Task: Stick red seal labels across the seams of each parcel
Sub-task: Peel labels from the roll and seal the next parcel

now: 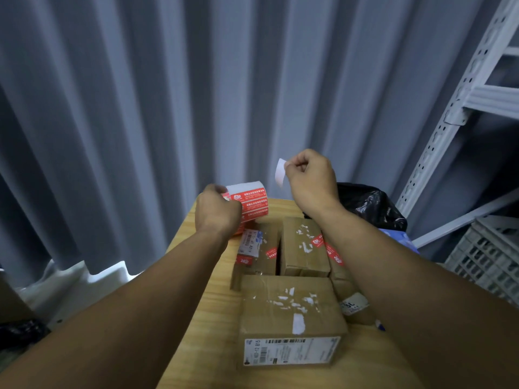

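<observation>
My left hand [214, 210] grips a roll of red seal labels [251, 202] above the far end of the wooden table [205, 318]. My right hand [309, 178] is raised higher and pinches a single peeled label [280, 171], whose white back faces me. Below them sit several brown cardboard parcels. The nearest parcel [289, 313] shows torn white label scraps and no red seal. The far middle parcel [302, 245] and the far left parcel [258, 251] each carry red seals. Another parcel [341, 272] lies partly under my right forearm.
A black plastic bag [370, 203] lies beyond the table at the right. White metal shelving [460, 102] and a white plastic crate [488, 254] stand at the right. A grey corrugated wall [196, 80] is close behind the table.
</observation>
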### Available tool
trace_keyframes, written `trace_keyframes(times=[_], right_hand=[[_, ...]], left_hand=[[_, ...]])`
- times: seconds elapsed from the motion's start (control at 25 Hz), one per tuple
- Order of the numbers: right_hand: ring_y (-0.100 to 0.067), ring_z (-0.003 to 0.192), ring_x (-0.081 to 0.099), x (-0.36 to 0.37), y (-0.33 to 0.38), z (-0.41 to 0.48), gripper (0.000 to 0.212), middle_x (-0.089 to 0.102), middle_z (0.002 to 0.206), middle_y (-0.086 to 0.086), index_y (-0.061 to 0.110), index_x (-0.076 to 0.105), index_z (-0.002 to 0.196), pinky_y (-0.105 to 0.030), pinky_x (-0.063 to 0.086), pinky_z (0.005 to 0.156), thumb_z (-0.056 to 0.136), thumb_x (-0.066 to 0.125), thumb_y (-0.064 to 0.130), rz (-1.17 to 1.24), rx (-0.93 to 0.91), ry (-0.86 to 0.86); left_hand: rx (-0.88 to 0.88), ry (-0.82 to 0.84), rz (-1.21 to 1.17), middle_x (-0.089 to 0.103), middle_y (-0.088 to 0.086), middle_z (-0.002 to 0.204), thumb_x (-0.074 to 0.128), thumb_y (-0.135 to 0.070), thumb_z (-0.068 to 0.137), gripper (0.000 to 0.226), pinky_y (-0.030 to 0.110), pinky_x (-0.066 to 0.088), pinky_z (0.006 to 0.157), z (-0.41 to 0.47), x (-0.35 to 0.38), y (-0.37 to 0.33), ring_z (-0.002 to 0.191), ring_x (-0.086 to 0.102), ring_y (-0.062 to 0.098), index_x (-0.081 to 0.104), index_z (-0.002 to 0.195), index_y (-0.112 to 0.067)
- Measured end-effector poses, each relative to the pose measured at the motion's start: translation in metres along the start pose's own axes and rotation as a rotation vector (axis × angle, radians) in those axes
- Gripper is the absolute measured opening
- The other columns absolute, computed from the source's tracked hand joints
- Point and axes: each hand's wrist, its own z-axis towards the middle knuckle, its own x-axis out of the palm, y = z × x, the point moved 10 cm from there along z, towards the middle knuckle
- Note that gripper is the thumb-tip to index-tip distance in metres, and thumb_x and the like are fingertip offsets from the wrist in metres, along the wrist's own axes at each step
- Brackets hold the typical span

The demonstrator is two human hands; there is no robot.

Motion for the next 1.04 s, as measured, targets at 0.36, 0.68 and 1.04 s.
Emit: trace_keyframes(times=[0.36, 0.68, 1.04], right_hand=[[-0.009, 0.067, 0.057, -0.012, 0.029, -0.044, 0.017, 0.059, 0.069, 0.010, 0.022, 0.058, 0.076, -0.029, 0.048, 0.061, 0.092, 0.064, 0.026, -0.034, -0.090, -0.018], [-0.015, 0.067, 0.058, -0.020, 0.033, -0.068, 0.014, 0.063, 0.074, 0.005, 0.018, 0.061, 0.077, -0.033, 0.051, 0.061, 0.090, 0.065, 0.023, -0.018, -0.148, -0.007], [-0.017, 0.079, 0.058, -0.036, 0.044, -0.083, 0.010, 0.063, 0.087, 0.000, 0.018, 0.067, 0.083, -0.035, 0.049, 0.070, 0.091, 0.062, 0.019, -0.115, -0.256, 0.019]], left_hand=[[-0.044, 0.188, -0.441, 0.071, 0.012, 0.087, 0.067, -0.023, 0.092, 0.017, 0.034, 0.053, 0.068, -0.058, 0.020, -0.053, 0.076, 0.063, 0.022, 0.071, 0.087, -0.007], [-0.100, 0.255, -0.530, 0.074, 0.012, 0.084, 0.071, -0.021, 0.089, 0.014, 0.030, 0.049, 0.062, -0.079, 0.027, -0.052, 0.084, 0.071, 0.025, 0.067, 0.081, -0.010], [-0.116, 0.264, -0.537, 0.076, 0.018, 0.103, 0.070, -0.016, 0.088, 0.011, 0.030, 0.049, 0.064, -0.095, 0.031, -0.051, 0.083, 0.067, 0.021, 0.073, 0.094, -0.007]])
